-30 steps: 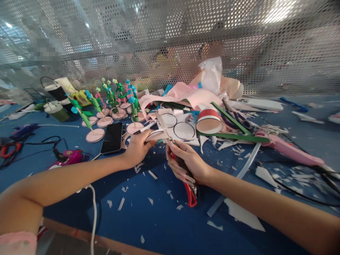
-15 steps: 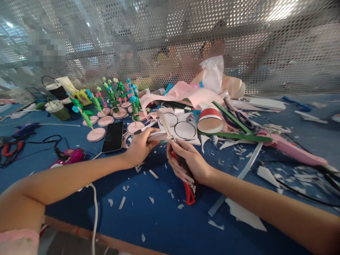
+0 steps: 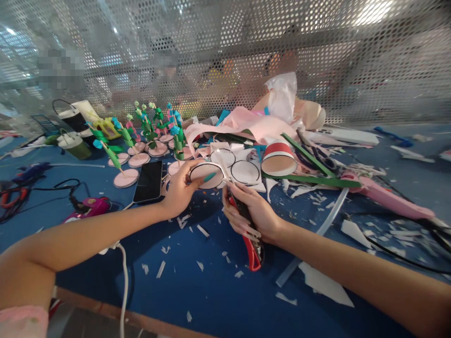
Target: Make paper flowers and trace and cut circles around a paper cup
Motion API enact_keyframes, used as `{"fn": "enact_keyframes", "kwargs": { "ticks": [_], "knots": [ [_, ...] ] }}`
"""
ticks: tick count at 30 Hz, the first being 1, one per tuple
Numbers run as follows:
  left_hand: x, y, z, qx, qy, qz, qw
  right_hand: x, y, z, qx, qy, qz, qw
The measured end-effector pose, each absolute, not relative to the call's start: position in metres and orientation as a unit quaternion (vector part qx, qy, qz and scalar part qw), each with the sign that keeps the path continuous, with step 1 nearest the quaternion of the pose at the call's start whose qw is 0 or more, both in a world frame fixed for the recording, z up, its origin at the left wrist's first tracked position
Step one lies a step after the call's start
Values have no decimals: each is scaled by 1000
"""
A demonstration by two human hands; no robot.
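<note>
My left hand (image 3: 180, 193) pinches a round paper disc (image 3: 202, 172) with a black outline, its painted thumb lying across the face. In my right hand (image 3: 254, 211) are scissors (image 3: 252, 253) with red and black handles. Their pale blades (image 3: 221, 162) point up and away, against the disc's right edge. Whether the blades are parted is hard to see. Just behind lies a white sheet (image 3: 259, 184) bearing black drawn circles. A red-and-white paper cup (image 3: 279, 165) rests on its side to the right of the sheet.
Several green and blue paper plants on pink round bases (image 3: 126, 178) stand at the left, near a phone (image 3: 148, 182). A purple glue gun (image 3: 92, 206) and a pink tool (image 3: 391, 196) with cords lie on the blue table (image 3: 218, 300). Paper scraps are scattered around; a perforated metal screen (image 3: 225, 56) rises behind.
The disc has turned from nearly edge-on so that its outlined face shows, and my left thumb now lies across it. The scissors stay at its right edge.
</note>
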State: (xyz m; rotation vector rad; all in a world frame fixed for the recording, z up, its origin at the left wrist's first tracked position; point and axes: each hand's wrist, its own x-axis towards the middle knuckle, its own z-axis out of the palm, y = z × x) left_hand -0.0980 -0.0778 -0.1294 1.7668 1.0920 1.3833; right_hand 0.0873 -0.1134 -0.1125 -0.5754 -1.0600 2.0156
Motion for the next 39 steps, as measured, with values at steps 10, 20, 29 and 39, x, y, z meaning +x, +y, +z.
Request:
{"fn": "enact_keyframes", "kwargs": {
  "ticks": [10,20,29,39],
  "knots": [
    [-99,-76,-127,708,467,475,234,88,-113,-112,-213,-401,811,369],
    [-99,-76,-126,711,466,467,245,91,-113,-110,-200,-387,832,344],
    [-102,-75,-124,731,446,445,261,92,-111,-111,-204,-398,833,325],
    [-97,-82,-122,709,452,461,284,88,-113,-110,-216,-403,809,370]
  ]
}}
